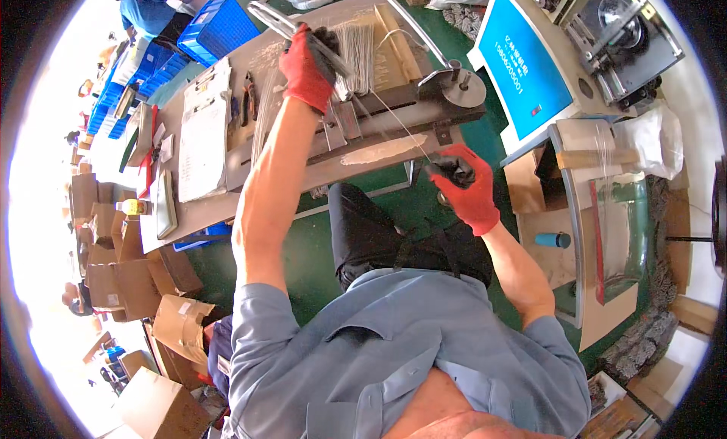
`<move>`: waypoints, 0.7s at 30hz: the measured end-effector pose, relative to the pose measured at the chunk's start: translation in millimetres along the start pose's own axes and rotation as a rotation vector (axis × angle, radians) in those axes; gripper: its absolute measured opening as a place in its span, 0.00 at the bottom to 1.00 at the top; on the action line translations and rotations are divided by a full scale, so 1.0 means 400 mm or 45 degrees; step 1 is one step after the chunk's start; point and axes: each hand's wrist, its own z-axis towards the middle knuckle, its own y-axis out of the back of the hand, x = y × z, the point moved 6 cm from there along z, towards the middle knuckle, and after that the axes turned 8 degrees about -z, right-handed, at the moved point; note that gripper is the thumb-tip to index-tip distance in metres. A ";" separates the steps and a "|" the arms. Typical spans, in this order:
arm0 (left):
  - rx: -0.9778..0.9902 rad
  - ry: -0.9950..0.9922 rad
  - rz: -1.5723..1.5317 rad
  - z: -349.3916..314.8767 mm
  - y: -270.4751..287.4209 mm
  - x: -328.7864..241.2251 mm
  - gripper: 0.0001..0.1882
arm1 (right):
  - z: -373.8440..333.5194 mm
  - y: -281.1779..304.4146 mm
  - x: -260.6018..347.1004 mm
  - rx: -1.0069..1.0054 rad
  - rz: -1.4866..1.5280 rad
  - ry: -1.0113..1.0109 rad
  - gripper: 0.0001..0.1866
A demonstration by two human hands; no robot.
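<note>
**A:** What are the hands doing?

**B:** Both wear red gloves with dark palms. The left hand [307, 68] is raised and closed around a long metal lever [282, 22] on a bench-top bending jig [394, 109]. The right hand [463, 183] sits lower, just off the workbench [204, 204] edge, curled shut around a small dark part, possibly a wire end; the view is too blurred to be sure.

**A:** Where is the wire?

**B:** A thin wire [394, 121] runs from the jig down to the right hand. A bundle of straight wires [354, 53] lies beside the lever.

**A:** How far along?

**B:** Seemingly mid-bend on one piece; the bundle looks unworked, so much remains.
</note>
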 end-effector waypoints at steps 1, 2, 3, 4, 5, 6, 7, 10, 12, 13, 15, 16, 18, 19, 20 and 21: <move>0.056 -0.048 -0.012 0.029 0.002 -0.023 0.12 | -0.002 0.007 0.002 -0.004 0.042 0.011 0.15; 0.018 -0.011 -0.038 0.059 0.014 -0.035 0.11 | -0.004 0.016 0.004 -0.009 0.083 0.022 0.15; 0.080 0.079 -0.099 0.093 0.026 -0.048 0.11 | -0.008 0.018 -0.003 0.059 0.151 -0.063 0.14; 0.135 0.050 -0.120 0.110 0.022 -0.067 0.12 | -0.012 0.020 -0.011 0.125 0.220 -0.147 0.14; 0.188 0.021 -0.140 0.128 0.016 -0.087 0.12 | -0.019 0.021 -0.022 0.193 0.289 -0.231 0.13; 0.152 -0.007 -0.100 0.185 0.049 -0.120 0.13 | -0.027 0.024 -0.026 0.209 0.377 -0.229 0.12; 0.125 -0.028 -0.094 0.227 0.068 -0.152 0.13 | -0.037 0.035 -0.030 0.218 0.460 -0.228 0.12; 0.077 -0.250 0.109 0.241 0.043 -0.248 0.10 | -0.052 0.085 -0.072 0.127 0.654 -0.162 0.10; 0.252 -0.307 0.494 0.256 0.013 -0.287 0.10 | -0.053 0.119 -0.121 -0.006 0.861 -0.191 0.08; 0.277 -0.448 0.914 0.224 -0.027 -0.311 0.12 | -0.053 0.130 -0.152 -0.090 1.013 -0.255 0.07; 0.603 -0.787 1.727 0.176 -0.103 -0.306 0.14 | -0.044 0.150 -0.195 -0.230 1.199 -0.352 0.06; 0.869 -1.064 2.051 0.147 -0.136 -0.283 0.15 | -0.037 0.160 -0.205 -0.287 1.232 -0.385 0.06; 1.341 -1.344 2.690 0.109 -0.176 -0.201 0.17 | -0.024 0.173 -0.225 -0.323 1.245 -0.371 0.05; 1.504 -1.596 2.803 0.083 -0.185 -0.161 0.15 | -0.017 0.175 -0.236 -0.294 1.225 -0.321 0.05; 1.674 -1.599 2.867 0.076 -0.195 -0.115 0.16 | -0.012 0.177 -0.246 -0.269 1.203 -0.272 0.05; 1.849 -1.605 2.923 0.075 -0.205 -0.071 0.16 | -0.010 0.176 -0.244 -0.280 1.194 -0.262 0.06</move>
